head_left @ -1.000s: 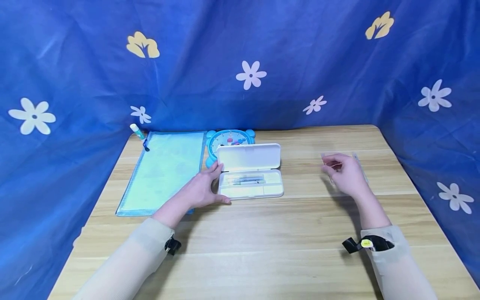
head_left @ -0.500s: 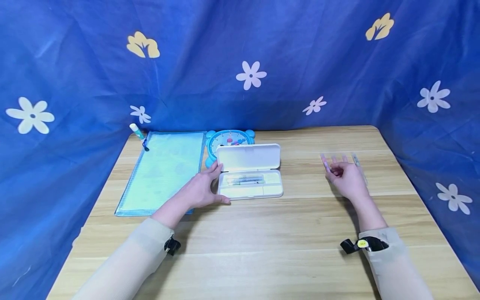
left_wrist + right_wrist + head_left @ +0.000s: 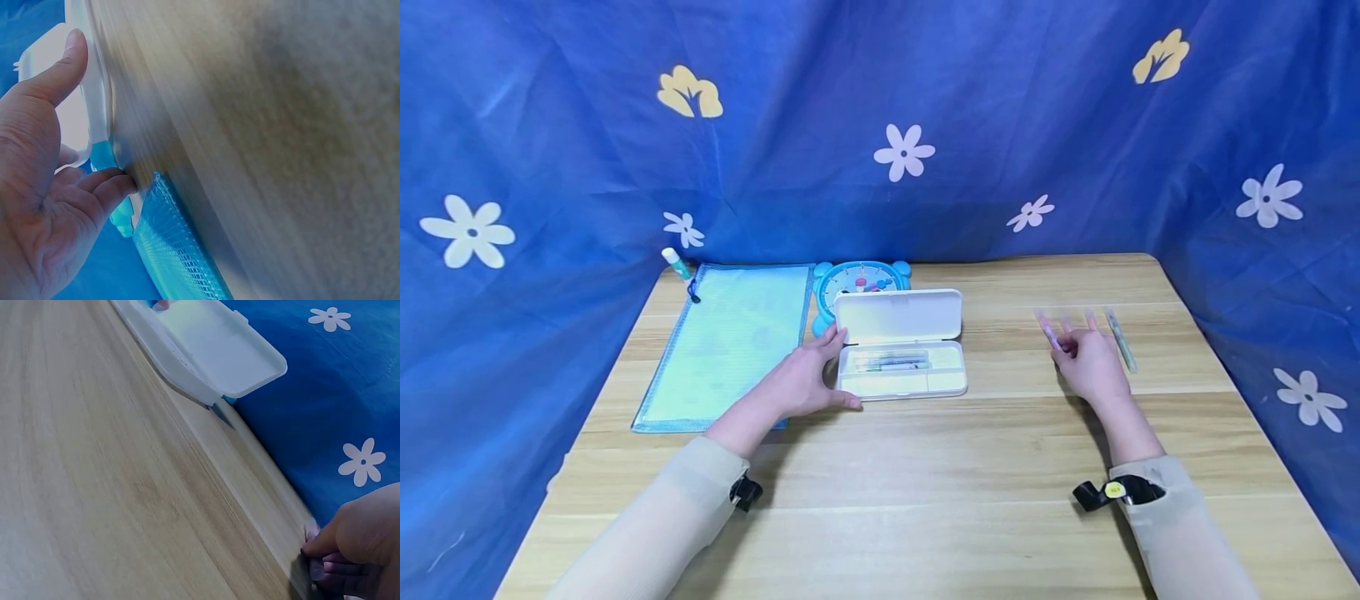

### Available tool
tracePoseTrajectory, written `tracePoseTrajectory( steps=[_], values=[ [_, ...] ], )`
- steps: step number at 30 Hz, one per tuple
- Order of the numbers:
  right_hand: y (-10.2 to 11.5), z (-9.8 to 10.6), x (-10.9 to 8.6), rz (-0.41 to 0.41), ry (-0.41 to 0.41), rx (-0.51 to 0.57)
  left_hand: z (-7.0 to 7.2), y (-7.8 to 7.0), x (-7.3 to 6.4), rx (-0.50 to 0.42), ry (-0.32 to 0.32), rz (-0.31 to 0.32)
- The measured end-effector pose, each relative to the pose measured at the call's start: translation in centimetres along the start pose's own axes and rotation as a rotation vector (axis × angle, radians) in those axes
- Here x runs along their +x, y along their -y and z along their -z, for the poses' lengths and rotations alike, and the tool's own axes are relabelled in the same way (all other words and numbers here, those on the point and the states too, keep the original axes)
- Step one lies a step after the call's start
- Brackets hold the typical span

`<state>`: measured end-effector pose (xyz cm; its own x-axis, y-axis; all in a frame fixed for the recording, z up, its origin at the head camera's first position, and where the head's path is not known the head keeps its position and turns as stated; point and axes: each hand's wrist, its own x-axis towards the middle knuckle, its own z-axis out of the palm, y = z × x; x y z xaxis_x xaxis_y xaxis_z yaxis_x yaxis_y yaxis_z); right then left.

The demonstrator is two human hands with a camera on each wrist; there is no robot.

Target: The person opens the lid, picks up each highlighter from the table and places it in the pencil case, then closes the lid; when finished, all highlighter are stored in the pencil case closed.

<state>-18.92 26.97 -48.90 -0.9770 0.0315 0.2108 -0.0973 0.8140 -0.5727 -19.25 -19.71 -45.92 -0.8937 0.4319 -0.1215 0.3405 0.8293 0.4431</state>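
- Blue cloth [image 3: 805, 192] hangs across the top of the frame.
- The worktop [image 3: 925, 467] fills the bottom; its back edge runs along the cloth.
- A blue bag [image 3: 730, 342] lies flat at the left, near the worktop's left edge.
- The open white box [image 3: 898, 317] sits mid-frame, with a wide stretch of wood to its right.
- The left hand [image 3: 805, 377] is spread, touching the box's left edge.
- The right hand [image 3: 1092, 360], right of the middle, pinches a purple pen [image 3: 1047, 330].
- A green pen [image 3: 1122, 340] lies just right of that hand.
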Motion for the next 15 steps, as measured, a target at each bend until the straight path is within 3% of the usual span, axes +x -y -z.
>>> tracePoseTrajectory(
  steps=[9, 15],
  values=[
    [0.4, 0.2, 0.3, 0.063, -0.063, 0.086, 0.0, 0.0, 0.1, 0.0, 0.011, 0.006],
    [1.6, 0.9, 0.4, 0.077, -0.057, 0.123, 0.0, 0.0, 0.1, 0.004, 0.013, 0.007]
  ],
)
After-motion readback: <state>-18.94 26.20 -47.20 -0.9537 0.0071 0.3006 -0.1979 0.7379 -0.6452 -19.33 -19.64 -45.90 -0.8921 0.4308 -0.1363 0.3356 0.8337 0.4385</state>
